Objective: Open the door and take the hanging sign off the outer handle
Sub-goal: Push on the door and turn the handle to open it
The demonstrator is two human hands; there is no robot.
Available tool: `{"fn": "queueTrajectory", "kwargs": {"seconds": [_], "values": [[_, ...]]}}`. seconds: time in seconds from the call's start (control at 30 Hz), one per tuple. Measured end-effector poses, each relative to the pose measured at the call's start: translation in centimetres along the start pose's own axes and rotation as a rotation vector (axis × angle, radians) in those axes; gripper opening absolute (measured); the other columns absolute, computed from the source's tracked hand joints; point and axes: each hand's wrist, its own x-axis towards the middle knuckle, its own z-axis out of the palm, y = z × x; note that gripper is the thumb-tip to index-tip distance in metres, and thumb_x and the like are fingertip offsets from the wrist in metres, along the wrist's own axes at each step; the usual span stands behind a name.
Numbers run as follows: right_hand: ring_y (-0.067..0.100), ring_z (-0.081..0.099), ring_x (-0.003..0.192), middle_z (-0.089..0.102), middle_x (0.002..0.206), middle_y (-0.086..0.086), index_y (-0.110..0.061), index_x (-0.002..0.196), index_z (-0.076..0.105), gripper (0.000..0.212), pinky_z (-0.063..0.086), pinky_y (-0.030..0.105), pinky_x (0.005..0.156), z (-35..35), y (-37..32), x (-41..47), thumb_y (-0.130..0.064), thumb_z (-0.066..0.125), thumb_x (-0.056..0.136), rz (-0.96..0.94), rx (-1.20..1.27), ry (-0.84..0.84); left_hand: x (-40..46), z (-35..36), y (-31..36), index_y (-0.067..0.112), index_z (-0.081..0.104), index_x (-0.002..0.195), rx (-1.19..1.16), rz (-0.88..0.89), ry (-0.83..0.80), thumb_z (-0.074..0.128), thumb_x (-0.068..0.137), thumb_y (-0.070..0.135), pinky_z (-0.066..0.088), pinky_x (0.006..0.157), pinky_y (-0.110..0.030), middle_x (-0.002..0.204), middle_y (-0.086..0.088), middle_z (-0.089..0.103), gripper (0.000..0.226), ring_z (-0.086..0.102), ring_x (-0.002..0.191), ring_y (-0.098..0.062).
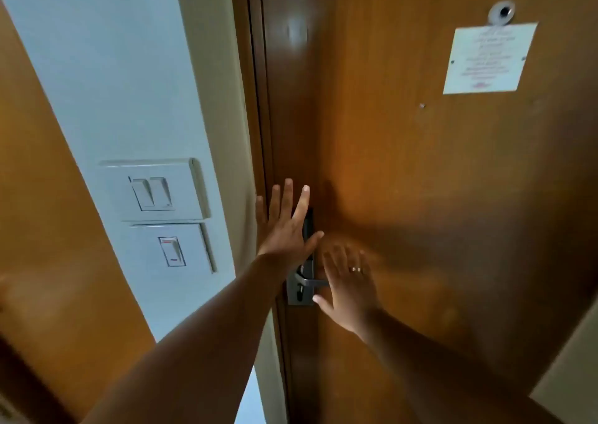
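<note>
A brown wooden door [420, 181] fills the right side and sits shut in its frame. Its grey inner handle plate [299, 289] with a lever and keyhole is at the door's left edge. My left hand [284, 223] is spread flat, fingers up, over the door's edge and frame, just above the plate. My right hand [351, 287], wearing a ring, is spread open in front of the lever and hides most of it. Neither hand holds anything. The outer handle and the hanging sign are hidden behind the door.
A white notice [488, 58] is fixed to the door under a peephole [501, 12]. On the pale wall strip to the left are a double switch [152, 192] and a single switch [171, 250]. A brown panel [48, 229] stands further left.
</note>
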Motion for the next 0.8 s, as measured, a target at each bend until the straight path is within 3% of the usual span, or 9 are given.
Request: {"fn": "queueTrajectory", "kwargs": {"seconds": [0.13,0.27,0.4,0.57,0.8], "values": [[0.040,0.000,0.151,-0.004,0.165,0.019,-0.013,0.157,-0.004,0.100,-0.002,0.054,0.120,4.5,-2.9,0.1,-0.072,0.039,0.090,0.082,-0.022,-0.187,1.1,1.7,-0.2,0.031,-0.023,0.151,-0.038,0.013,0.009,0.038,0.086,0.075,-0.019,0.115,-0.053,0.159,-0.006,-0.032,0.099,-0.028,0.146,-0.028],[0.039,-0.003,0.151,-0.005,0.165,0.019,-0.011,0.157,-0.004,0.098,0.000,0.052,0.121,6.1,-3.7,1.5,-0.069,0.041,0.091,0.126,-0.013,-0.271,3.6,2.9,0.9,0.029,-0.014,0.154,-0.092,0.006,0.085,0.045,0.083,0.075,-0.019,0.114,-0.053,0.162,-0.010,-0.024,0.103,-0.021,0.148,-0.031],[0.039,0.005,0.151,0.003,0.165,0.021,-0.009,0.157,0.001,0.097,0.003,0.051,0.121,7.6,-3.4,2.1,-0.065,0.046,0.091,0.111,-0.030,-0.296,6.7,3.2,0.9,0.024,0.001,0.157,-0.108,0.027,0.251,0.052,0.079,0.075,-0.010,0.115,-0.057,0.164,-0.016,-0.005,0.106,-0.006,0.150,-0.037],[0.039,0.033,0.143,0.035,0.155,0.023,-0.003,0.150,0.027,0.092,0.018,0.049,0.119,8.8,-3.3,2.6,-0.058,0.061,0.086,0.106,-0.009,-0.211,8.6,4.8,0.4,0.018,0.017,0.156,-0.060,0.028,0.356,0.044,0.079,0.080,0.006,0.117,-0.062,0.162,-0.022,0.014,0.102,0.010,0.149,-0.042],[0.041,0.049,0.130,0.052,0.141,0.025,0.000,0.139,0.047,0.089,0.032,0.051,0.113,9.5,-3.8,2.7,-0.057,0.073,0.075,0.126,-0.062,-0.178,9.2,6.2,0.5,0.016,0.022,0.155,-0.035,0.010,0.428,0.041,0.080,0.081,0.003,0.117,-0.061,0.160,-0.024,0.021,0.101,0.014,0.147,-0.044]]}}
